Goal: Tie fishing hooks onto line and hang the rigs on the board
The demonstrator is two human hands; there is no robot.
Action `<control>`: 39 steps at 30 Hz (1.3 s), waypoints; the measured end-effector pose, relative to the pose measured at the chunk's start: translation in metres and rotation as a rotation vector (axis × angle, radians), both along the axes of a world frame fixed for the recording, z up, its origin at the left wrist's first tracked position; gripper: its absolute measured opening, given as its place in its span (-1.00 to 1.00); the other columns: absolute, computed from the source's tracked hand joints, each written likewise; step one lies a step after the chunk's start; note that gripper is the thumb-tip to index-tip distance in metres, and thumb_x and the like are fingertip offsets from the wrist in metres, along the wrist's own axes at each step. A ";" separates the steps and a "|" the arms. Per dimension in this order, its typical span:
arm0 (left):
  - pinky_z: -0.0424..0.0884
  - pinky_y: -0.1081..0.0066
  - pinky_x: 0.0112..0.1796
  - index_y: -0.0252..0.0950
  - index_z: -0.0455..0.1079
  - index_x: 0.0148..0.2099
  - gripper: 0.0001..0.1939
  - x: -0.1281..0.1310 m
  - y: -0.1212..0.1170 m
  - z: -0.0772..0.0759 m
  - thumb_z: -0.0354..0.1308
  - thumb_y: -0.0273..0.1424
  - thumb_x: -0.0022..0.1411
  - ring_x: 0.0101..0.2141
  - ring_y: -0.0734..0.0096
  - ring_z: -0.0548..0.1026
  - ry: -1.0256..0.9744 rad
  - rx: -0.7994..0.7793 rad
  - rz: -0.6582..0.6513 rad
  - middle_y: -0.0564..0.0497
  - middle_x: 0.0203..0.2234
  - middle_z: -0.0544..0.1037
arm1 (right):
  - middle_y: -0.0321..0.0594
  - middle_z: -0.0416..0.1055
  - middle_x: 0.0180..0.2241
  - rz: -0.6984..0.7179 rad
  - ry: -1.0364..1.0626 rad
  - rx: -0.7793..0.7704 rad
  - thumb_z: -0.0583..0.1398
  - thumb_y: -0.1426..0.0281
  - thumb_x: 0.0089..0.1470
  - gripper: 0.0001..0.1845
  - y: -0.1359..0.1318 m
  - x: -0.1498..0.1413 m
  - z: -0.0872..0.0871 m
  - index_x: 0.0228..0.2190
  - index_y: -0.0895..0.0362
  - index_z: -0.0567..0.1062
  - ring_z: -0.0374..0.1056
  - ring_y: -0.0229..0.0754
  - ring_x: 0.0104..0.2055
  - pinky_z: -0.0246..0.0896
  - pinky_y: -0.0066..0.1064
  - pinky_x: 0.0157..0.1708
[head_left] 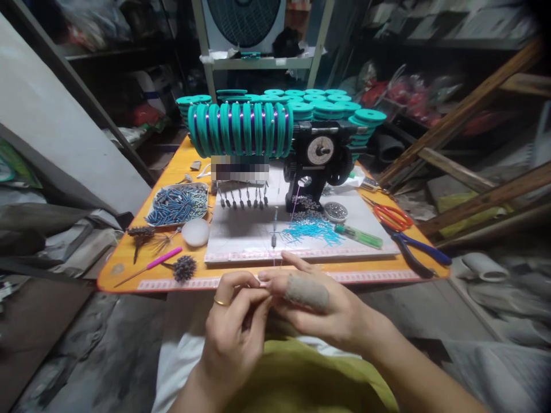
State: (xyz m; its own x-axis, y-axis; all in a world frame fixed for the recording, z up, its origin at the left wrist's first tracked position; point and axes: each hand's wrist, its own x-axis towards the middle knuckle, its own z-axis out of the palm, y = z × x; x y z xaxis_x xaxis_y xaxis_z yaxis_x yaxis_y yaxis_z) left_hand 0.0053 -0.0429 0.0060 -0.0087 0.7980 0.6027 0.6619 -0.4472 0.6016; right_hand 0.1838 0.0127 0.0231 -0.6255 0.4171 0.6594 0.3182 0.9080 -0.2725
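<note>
My left hand, with a ring on one finger, is closed in a pinch in front of the table's near edge. Against its fingertips press those of my right hand, which has a grey wrap round one finger and another finger stretched forward. Between them is a thin line, mostly hidden by the fingers. It runs up to a small dark weight on the white board. Just beyond lie a heap of light blue short tubes and many small grey pieces.
Teal spools on a black stand rise behind the board. Left are a tray of blue pieces, a white round lump and a pink-handled needle tool. Right are a green-handled tool, orange-handled scissors and blue-handled pliers.
</note>
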 end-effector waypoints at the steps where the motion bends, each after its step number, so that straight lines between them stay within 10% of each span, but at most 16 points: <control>1: 0.46 0.83 -0.12 -0.25 0.46 -0.27 -0.83 0.000 0.000 0.001 0.18 -0.63 0.18 -0.23 0.75 0.48 0.061 0.035 0.010 0.08 -0.30 0.41 | -0.35 0.41 -0.19 0.018 -0.042 -0.054 0.10 0.41 0.13 -0.80 0.004 -0.001 0.002 -0.23 0.22 0.45 0.30 -0.70 -0.03 0.16 -0.64 0.39; 6: 0.51 0.74 -0.14 -0.24 0.43 -0.19 -0.83 0.002 0.002 -0.001 0.18 -0.58 0.20 -0.23 0.66 0.51 0.243 0.143 0.039 0.03 -0.26 0.44 | -0.27 0.36 -0.20 -0.025 -0.111 -0.240 0.00 0.34 0.20 -0.71 0.013 -0.006 0.005 -0.24 0.24 0.45 0.21 -0.72 -0.25 0.20 -0.90 -0.25; 16: 0.54 0.56 -0.17 -0.34 0.45 -0.18 -0.75 0.003 0.010 0.003 0.26 -0.67 0.08 -0.22 0.44 0.58 0.406 0.299 -0.192 -0.08 -0.27 0.59 | -0.27 0.32 -0.15 -0.198 -0.120 -0.012 0.10 0.42 0.13 -0.78 0.023 -0.014 0.009 -0.21 0.12 0.51 0.18 -0.72 -0.19 0.14 -0.91 -0.15; 21: 0.43 0.71 -0.40 -0.28 0.42 -0.42 -0.87 0.014 0.004 -0.005 0.21 -0.43 0.20 -0.39 0.67 0.51 -0.479 -0.377 -0.197 0.03 -0.35 0.53 | -0.25 0.38 -0.16 -0.308 0.118 0.115 0.17 0.52 0.04 -0.76 0.004 -0.002 0.015 -0.21 0.19 0.53 0.27 -0.68 -0.07 0.24 -0.86 -0.02; 25: 0.13 0.72 -0.66 -0.34 0.33 -0.49 -0.65 0.030 -0.001 -0.012 0.36 -0.22 0.07 -0.68 0.90 0.21 -1.285 -0.738 -0.235 0.14 -0.38 0.45 | -0.28 0.41 -0.36 -0.333 0.159 -0.309 0.17 0.44 0.07 -0.82 -0.015 0.009 0.007 -0.39 0.22 0.59 0.30 -0.73 -0.25 0.22 -0.93 -0.19; 32: 0.16 0.74 -0.68 -0.37 0.32 -0.50 -0.57 0.045 -0.001 -0.014 0.52 -0.26 -0.13 -0.67 0.89 0.21 -1.536 -0.835 -0.218 0.16 -0.43 0.46 | -0.23 0.43 -0.42 -0.292 0.293 -0.974 0.24 0.26 0.01 -0.67 -0.034 -0.001 -0.024 -0.36 0.32 0.60 0.19 -0.76 -0.48 0.06 -0.97 -0.48; 35: 0.15 0.75 -0.68 -0.37 0.37 -0.45 -0.62 0.043 0.000 -0.016 0.50 -0.28 -0.09 -0.71 0.94 0.11 -1.577 -0.896 -0.254 0.19 -0.53 0.43 | -0.29 0.40 -0.46 -0.288 0.320 -0.790 0.18 0.40 0.08 -0.78 -0.039 -0.001 -0.027 -0.43 0.30 0.56 0.25 -0.78 -0.43 0.11 -1.02 -0.41; 39: 0.11 0.78 -0.68 -0.38 0.44 -0.34 -0.76 0.040 0.001 -0.014 0.41 -0.36 0.02 -0.74 0.98 -0.03 -1.667 -1.075 -0.387 0.24 -0.60 0.32 | -0.25 0.41 -0.26 -0.275 0.218 -0.158 0.06 0.58 0.10 -0.72 -0.041 0.013 -0.030 -0.20 0.23 0.51 0.30 -0.72 -0.19 0.26 -0.94 -0.18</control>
